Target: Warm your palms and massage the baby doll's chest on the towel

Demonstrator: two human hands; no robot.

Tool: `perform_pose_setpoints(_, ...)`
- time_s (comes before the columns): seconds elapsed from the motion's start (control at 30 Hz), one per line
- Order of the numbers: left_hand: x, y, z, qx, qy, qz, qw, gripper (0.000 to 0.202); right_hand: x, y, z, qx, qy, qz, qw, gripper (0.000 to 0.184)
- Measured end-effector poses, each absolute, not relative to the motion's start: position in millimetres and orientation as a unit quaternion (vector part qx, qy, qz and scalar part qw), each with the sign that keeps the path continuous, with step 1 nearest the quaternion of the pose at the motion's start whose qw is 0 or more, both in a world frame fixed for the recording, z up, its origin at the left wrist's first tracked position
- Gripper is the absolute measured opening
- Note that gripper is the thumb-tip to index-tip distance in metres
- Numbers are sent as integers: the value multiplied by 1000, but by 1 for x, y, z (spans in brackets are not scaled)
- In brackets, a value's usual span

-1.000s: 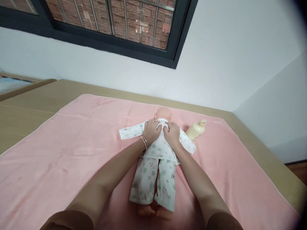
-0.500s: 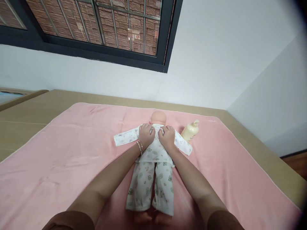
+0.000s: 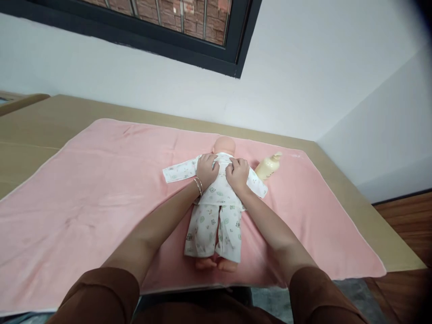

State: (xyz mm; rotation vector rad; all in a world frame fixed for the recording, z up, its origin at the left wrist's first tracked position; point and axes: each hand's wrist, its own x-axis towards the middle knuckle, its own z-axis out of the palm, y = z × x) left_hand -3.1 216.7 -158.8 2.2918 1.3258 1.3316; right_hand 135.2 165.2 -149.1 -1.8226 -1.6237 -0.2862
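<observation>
A baby doll (image 3: 224, 146) with a bare, smooth head lies on a pink blanket (image 3: 111, 202), feet toward me. It wears a white patterned top (image 3: 219, 191) and matching trousers (image 3: 202, 229), with the sleeves spread to the sides. My left hand (image 3: 207, 170) rests on the top near the left shoulder, thumb apart from the fingers. On the other side of the upper body lies my right hand (image 3: 237, 173), its fingers stretched over the cloth. A strip of the top near the neck shows between the hands.
A pale yellow pump bottle (image 3: 267, 167) lies tilted on the blanket beside the right sleeve. The blanket covers a wooden table (image 3: 381, 240) against a white wall (image 3: 151, 85). Above is a dark-framed window (image 3: 216, 51).
Both hands have loosened from a pinch on the top near the neck and now lie more flatly on it. The view has tilted down, showing the near table edge.
</observation>
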Motion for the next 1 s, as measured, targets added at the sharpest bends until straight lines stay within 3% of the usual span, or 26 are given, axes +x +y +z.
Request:
perform_pose_setpoints(0.27, -7, 219, -160, 758, 412, 491, 123, 39, 129, 147, -103, -693, -631, -103, 333, 65)
perform_pose_setpoints(0.43, -8, 222, -166, 741, 405, 516, 144, 47, 123, 138, -118, -603, -768, -7, 217, 54)
perform_pose_setpoints(0.6, -8, 223, -169, 738, 407, 516, 152, 49, 129, 135, -132, -602, -747, -32, 281, 59)
perform_pose_setpoints(0.77, -8, 225, -169, 734, 425, 506, 155, 47, 130, 136, -130, -594, -758, 18, 268, 52)
perform_pose_setpoints(0.9, -8, 227, -172, 737, 427, 500, 156, 43, 129, 134, -128, -600, -734, -9, 319, 54)
perform_pose_setpoints(1.0, -8, 227, -173, 735, 430, 502, 151, 41, 130, 132, -132, -594, -753, 14, 283, 53)
